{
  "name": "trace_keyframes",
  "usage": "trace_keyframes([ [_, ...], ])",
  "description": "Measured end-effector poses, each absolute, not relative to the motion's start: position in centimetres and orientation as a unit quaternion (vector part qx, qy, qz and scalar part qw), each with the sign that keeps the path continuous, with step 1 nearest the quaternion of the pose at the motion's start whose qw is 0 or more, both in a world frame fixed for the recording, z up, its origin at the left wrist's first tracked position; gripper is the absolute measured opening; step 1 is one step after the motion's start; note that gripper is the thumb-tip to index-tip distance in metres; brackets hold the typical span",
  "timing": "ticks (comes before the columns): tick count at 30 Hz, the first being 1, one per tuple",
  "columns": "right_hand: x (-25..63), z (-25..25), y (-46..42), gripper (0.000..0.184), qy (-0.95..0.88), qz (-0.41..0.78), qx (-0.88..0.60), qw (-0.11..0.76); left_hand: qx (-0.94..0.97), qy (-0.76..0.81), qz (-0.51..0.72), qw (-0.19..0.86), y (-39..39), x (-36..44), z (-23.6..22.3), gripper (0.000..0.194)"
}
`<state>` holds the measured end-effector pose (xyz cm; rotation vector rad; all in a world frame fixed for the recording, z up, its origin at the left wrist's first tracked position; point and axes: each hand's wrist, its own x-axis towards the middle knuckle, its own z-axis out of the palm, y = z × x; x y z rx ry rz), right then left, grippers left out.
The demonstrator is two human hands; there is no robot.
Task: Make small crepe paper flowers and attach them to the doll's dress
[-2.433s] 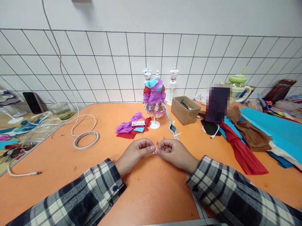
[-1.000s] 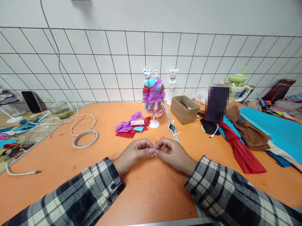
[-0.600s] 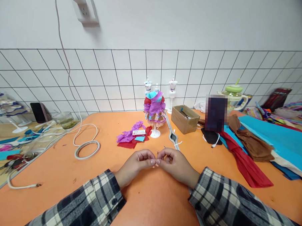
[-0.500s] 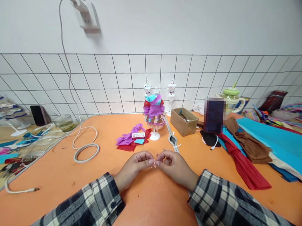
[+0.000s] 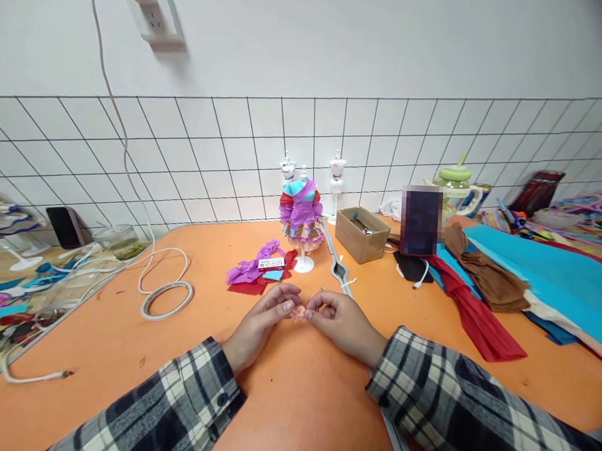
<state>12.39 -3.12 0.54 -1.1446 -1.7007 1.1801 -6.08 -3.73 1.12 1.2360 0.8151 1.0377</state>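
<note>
Between my hands is a small crumpled scrap of pale pink-orange paper (image 5: 300, 312), low over the orange table. My left hand (image 5: 264, 320) has its thumb and fingertips closed on the scrap's left side. At the opposite side my right hand (image 5: 341, 320) pinches it between thumb and forefinger. Beyond them stands a miniature dress form in a purple, red and blue ruffled paper dress (image 5: 302, 215). Purple paper pieces (image 5: 246, 271), red paper and a small white-and-red box (image 5: 271, 264) lie just left of its base.
Farther back are a cardboard box (image 5: 362, 236) and a bare white dress form (image 5: 337, 180). A tape roll (image 5: 166, 301) and white cable lie left. Red (image 5: 481, 320), brown (image 5: 488, 277) and blue sheets (image 5: 553, 270) cover the right side, near a dark-screened device (image 5: 421, 223).
The whole view has shifted a little, so things sit slightly further left and higher. My left fingers have loosened slightly around the scrap; both hands remain at it.
</note>
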Motion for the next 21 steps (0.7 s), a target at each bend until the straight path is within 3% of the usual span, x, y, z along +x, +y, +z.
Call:
trace_keyframes([
  [6, 12.6, 0.1, -2.5, 0.021, -0.606, 0.498, -0.412, 0.463, 0.57, 0.439, 0.421, 0.553, -3.9, -5.0, 1.1, 0.028],
  [15, 12.8, 0.5, -3.0, 0.026, -0.642, 0.462, -0.428, 0.437, 0.61, 0.446, 0.433, 0.491, -3.9, -4.9, 0.8, 0.023],
  [21, 12.9, 0.9, -3.0, 0.01, -0.695, 0.399, -0.446, 0.397, 0.705, 0.432, 0.391, 0.403, -3.9, -5.0, 0.4, 0.02],
])
